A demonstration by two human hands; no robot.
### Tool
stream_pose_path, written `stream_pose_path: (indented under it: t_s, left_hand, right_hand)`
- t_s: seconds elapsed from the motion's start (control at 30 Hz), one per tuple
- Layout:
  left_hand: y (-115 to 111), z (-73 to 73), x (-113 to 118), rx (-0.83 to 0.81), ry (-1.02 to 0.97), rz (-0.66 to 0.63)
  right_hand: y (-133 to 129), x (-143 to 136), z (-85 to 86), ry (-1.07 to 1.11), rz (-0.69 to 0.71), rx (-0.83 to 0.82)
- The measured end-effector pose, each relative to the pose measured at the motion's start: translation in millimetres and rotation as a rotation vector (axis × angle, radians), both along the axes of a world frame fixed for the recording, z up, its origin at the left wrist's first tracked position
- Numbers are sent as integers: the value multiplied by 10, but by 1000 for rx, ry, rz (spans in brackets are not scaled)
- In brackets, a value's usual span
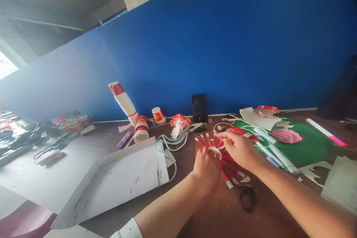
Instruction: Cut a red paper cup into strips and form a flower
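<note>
A red-and-white paper cup (215, 153), cut into strips that fan out around its white base, lies on the brown table. My left hand (205, 168) is closed on it near the base. Over the far right side of the cup, my right hand (239, 148) has its thumb and fingers drawn together at one strip; the exact contact is partly hidden. Several strips point away from me and others towards me. Close by on the near right lie scissors (247, 198) with black handles.
A white cardboard tray (111, 178) stands at left. Behind it lean stacked paper cups (125, 104), beside a single cup (158, 115). A phone (199, 108) rests against the blue partition (223, 44). Markers (283, 159) and a pink paper piece (287, 136) lie on green sheeting (312, 148).
</note>
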State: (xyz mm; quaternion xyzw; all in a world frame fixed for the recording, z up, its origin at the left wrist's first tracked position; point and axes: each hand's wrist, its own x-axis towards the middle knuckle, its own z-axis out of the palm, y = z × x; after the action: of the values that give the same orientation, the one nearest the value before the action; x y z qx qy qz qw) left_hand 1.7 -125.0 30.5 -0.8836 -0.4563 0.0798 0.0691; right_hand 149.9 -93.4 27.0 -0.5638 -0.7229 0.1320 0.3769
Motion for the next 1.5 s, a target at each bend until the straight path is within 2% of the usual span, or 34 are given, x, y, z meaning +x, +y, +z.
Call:
stream_pose_path:
  t_s: [0.17, 0.3, 0.37, 0.53, 0.77, 0.93, 1.13, 1.3, 1.5]
  left_hand:
    - [55, -156, 67, -2, -70, -31]
    - [93, -253, 21, -28, -117, -105]
    - [95, -241, -34, -34, -157, -112]
    - [64, -168, -139, -8, -348, 51]
    - [69, -154, -127, -25, -295, 21]
    - [73, -119, -97, -57, -264, 6]
    - [90, -293, -48, -13, -268, -14]
    - [58, -310, -59, -11, -261, -73]
    - [65, -326, -27, 11, -242, -30]
  right_hand:
    - [-200, 42, -131, -327, 263, -8]
    - [-246, 96, -201, -432, 359, -88]
    - [-244, 115, -203, -452, 360, -82]
    - [-251, 107, -224, -467, 356, -20]
    - [-218, 158, -302, -462, 323, 18]
    - [-109, 251, -282, -472, 189, 102]
    - [-41, 139, -395, -620, 379, 114]
    - [-19, 96, -431, -624, 393, 97]
    - [24, 117, -341, -597, 388, 40]
